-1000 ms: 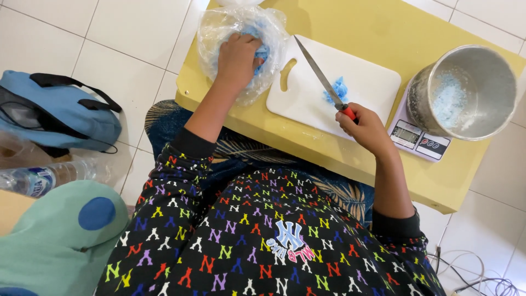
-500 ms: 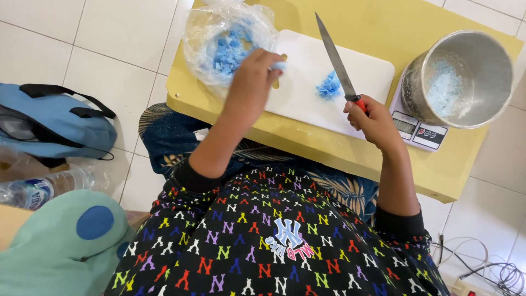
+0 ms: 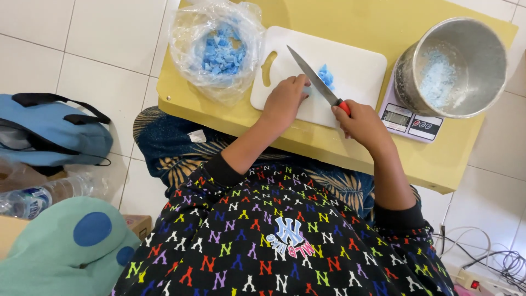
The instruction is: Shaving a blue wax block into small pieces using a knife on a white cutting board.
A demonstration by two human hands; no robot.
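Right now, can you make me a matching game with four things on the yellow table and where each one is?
Things:
1. knife
2. blue chunks
3. metal pot
4. left hand

Places:
A. on the scale
B. inside the plastic bag
C. on the white cutting board, fingers on a small blue piece
D. in the right hand

Pairs: 1-D, 2-B, 3-A, 4-C

The left hand (image 3: 283, 103) presses a blue piece on the white cutting board (image 3: 356, 66). The right hand (image 3: 361, 121) grips a red-handled knife (image 3: 315, 82), blade over it, near the surface's (image 3: 350, 22) front edge.
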